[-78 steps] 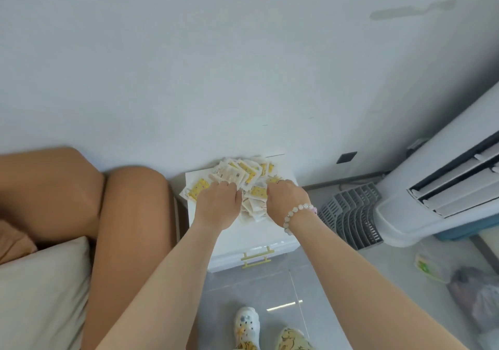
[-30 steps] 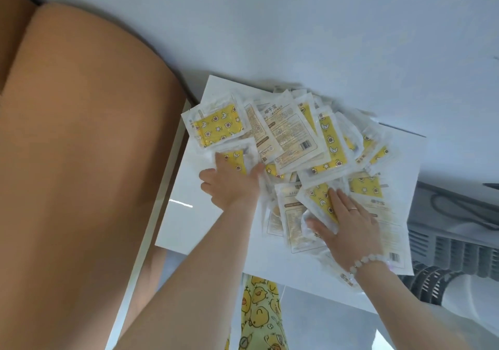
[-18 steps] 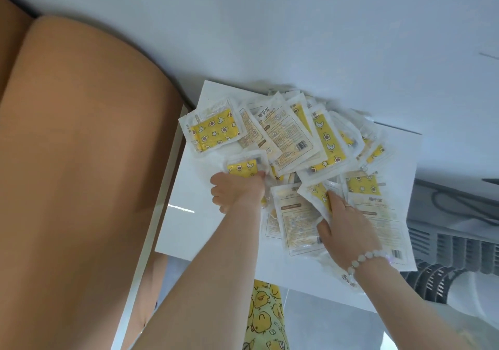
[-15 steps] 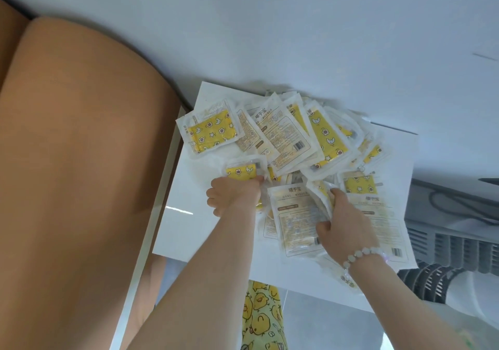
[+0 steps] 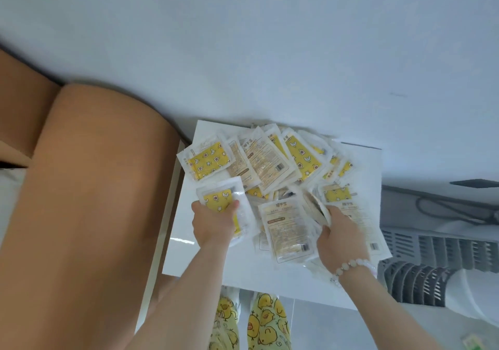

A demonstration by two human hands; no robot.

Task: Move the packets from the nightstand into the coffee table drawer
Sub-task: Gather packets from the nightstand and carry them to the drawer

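Several clear packets with yellow printed pads [image 5: 272,166] lie heaped on the white nightstand [image 5: 243,268] against the wall. My left hand [image 5: 213,223] is closed on a yellow-patterned packet [image 5: 221,196] at the pile's left edge, lifted a little off the top. My right hand [image 5: 339,239] grips a small bunch of packets [image 5: 314,209] by their edges at the pile's right side. A beige-labelled packet [image 5: 287,228] lies flat between my two hands. The coffee table drawer is not in view.
A tan padded headboard [image 5: 89,201] stands close on the left of the nightstand. A grey and white fan unit [image 5: 437,277] with cables sits on the right. The white wall is right behind. My legs in duck-print trousers [image 5: 259,320] are below the nightstand's front edge.
Both hands have closed on packets and lifted them slightly from the pile. The camera has pulled back a little, showing more of the headboard and wall.
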